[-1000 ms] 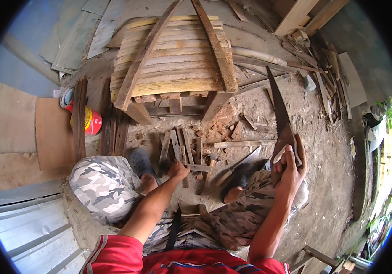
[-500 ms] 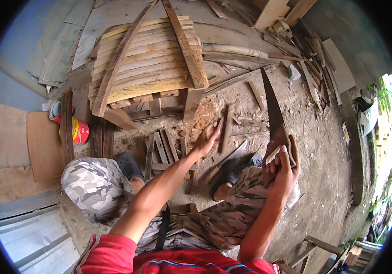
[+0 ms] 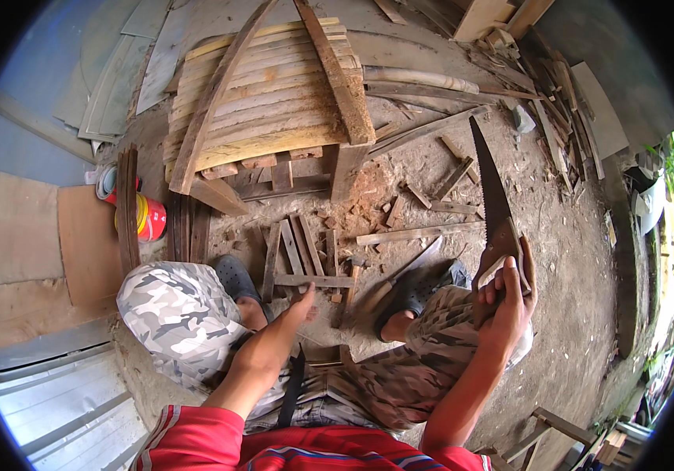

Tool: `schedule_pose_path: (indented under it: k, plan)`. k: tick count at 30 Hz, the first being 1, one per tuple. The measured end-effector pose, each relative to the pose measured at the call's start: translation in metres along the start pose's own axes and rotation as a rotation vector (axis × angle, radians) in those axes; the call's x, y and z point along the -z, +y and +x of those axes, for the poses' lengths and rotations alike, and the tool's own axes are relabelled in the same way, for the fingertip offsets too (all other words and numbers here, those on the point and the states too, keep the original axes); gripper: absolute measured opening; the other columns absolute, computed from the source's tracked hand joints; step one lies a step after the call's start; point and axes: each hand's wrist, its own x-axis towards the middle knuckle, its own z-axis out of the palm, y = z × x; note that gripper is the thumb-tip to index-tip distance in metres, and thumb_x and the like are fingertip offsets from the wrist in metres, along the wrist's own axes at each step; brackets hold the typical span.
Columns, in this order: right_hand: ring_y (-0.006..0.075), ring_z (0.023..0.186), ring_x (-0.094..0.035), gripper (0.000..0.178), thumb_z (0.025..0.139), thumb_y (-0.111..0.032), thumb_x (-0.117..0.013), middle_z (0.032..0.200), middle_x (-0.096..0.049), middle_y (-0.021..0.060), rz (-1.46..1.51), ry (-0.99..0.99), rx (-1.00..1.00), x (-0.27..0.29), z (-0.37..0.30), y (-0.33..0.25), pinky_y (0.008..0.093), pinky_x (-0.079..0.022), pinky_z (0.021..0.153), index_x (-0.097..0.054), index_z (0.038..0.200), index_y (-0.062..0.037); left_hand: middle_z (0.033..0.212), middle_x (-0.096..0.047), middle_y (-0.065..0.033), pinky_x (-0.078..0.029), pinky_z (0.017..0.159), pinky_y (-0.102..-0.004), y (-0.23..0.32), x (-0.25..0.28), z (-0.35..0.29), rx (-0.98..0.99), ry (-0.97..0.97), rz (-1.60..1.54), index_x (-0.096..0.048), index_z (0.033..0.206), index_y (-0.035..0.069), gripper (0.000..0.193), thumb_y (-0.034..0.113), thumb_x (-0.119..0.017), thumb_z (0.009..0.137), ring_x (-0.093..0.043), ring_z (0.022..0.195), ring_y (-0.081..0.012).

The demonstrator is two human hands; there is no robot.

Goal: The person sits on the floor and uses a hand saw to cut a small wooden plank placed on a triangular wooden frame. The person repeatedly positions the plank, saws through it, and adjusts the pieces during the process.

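My right hand (image 3: 504, 297) grips the wooden handle of a handsaw (image 3: 496, 192), its dark blade pointing up and away with the teeth on the left side. Above the ground between my knees is my left hand (image 3: 303, 304), at the near edge of a crosswise wooden strip (image 3: 315, 280); its fingers are blurred and partly hidden, and whether it touches the strip I cannot tell. Several short wood strips (image 3: 291, 246) lie just beyond. Between that pile and my right foot rests a machete (image 3: 415, 261), and a hammer (image 3: 350, 284) lies by the strips.
A slatted wooden frame (image 3: 270, 102) with two long beams across it stands ahead. Short wood offcuts (image 3: 453, 179) and a longer strip (image 3: 419, 233) lie on the dirt floor. At left is a red and yellow bucket (image 3: 151, 218); scrap wood (image 3: 553, 133) lines the far right.
My left hand has drawn back toward me, to the strips between my feet. The short wood piece that was beside it now lies farther off. The saw stays raised in my right hand.
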Motion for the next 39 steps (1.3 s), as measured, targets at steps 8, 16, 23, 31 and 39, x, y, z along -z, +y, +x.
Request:
schedule_pose_path:
  k: [8,16,23,31,39]
  plan:
    - [0.004,0.055,-0.038,0.054,0.094,-0.011,-0.067,0.068,-0.043,-0.0049,-0.046,-0.01,-0.02,-0.013,-0.005,0.005,0.021,-0.033,0.049,-0.05,0.145,-0.0042,0.084,-0.07,-0.0084,-0.057,0.069,-0.0444,0.033,0.016,0.013,0.049,-0.04,-0.289,-0.067,0.11,0.007,0.068,0.07,-0.061,0.086,-0.068,0.069,-0.0262]
    - [0.0046,0.054,-0.038,0.052,0.095,-0.012,-0.067,0.068,-0.044,-0.0045,-0.076,-0.048,-0.04,-0.026,-0.007,0.011,0.0215,-0.033,0.049,-0.052,0.144,-0.0062,0.081,-0.068,-0.0082,-0.056,0.075,-0.0439,0.02,0.006,0.012,-0.187,-0.008,-0.251,-0.066,0.098,0.009,0.052,0.059,-0.065,0.085,-0.066,0.072,-0.0233]
    - [0.0052,0.054,-0.038,0.05,0.095,-0.012,-0.066,0.068,-0.043,-0.0045,-0.075,-0.078,-0.062,-0.038,-0.002,0.019,0.0215,-0.033,0.049,-0.052,0.143,-0.0065,0.116,-0.068,-0.0259,-0.054,0.089,-0.0487,0.045,0.006,-0.054,-0.576,0.145,0.621,-0.061,0.121,-0.004,0.079,0.065,-0.061,0.083,-0.066,0.109,-0.0398]
    - [0.0052,0.054,-0.038,0.051,0.095,-0.012,-0.067,0.068,-0.043,-0.0045,-0.057,-0.15,-0.042,-0.045,0.001,0.018,0.0212,-0.033,0.049,-0.052,0.143,-0.0055,0.132,-0.055,-0.0261,-0.048,0.1,-0.0481,0.092,0.047,-0.069,-0.712,0.449,0.531,-0.047,0.136,0.001,0.072,0.051,-0.061,0.086,-0.055,0.122,-0.0408]
    - [0.0047,0.055,-0.038,0.052,0.095,-0.012,-0.067,0.069,-0.044,-0.0042,-0.07,-0.134,-0.052,-0.047,0.001,0.019,0.0212,-0.034,0.049,-0.051,0.143,-0.0043,0.146,-0.038,-0.0197,-0.037,0.113,-0.0486,0.063,0.079,-0.037,-0.436,0.584,0.492,-0.029,0.149,0.006,0.075,0.03,-0.068,0.089,-0.037,0.138,-0.037]
